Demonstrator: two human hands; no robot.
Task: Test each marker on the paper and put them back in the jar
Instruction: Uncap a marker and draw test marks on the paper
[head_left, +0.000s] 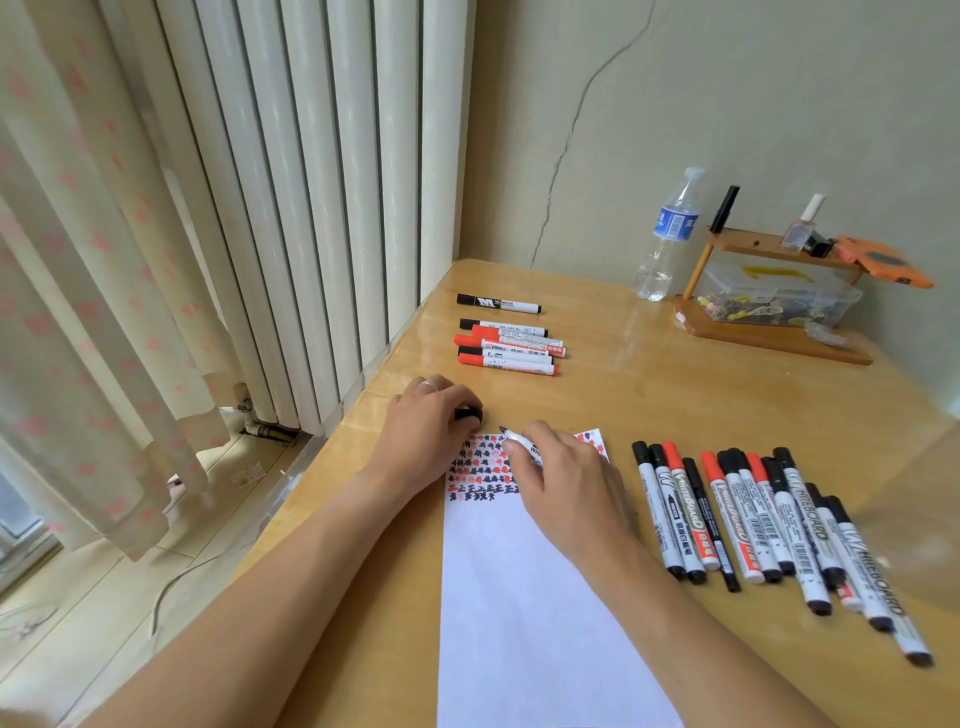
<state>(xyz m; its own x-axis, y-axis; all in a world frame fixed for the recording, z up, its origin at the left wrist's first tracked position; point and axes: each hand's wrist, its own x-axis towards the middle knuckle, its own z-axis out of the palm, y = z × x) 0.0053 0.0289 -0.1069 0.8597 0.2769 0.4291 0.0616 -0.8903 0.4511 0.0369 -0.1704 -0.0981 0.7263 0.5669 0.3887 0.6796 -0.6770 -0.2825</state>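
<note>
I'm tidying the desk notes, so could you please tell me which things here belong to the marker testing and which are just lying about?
Job:
uncapped marker in right hand
black cap in left hand
test paper
near marker row
far marker group

Lying about:
water bottle
wooden rack
clear plastic box

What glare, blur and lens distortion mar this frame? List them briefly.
Head view: window light glares on the table near the water bottle; a clear blurred thing smears the right edge; the wide lens bows the radiator; the markers and both hands stay sharp.
</note>
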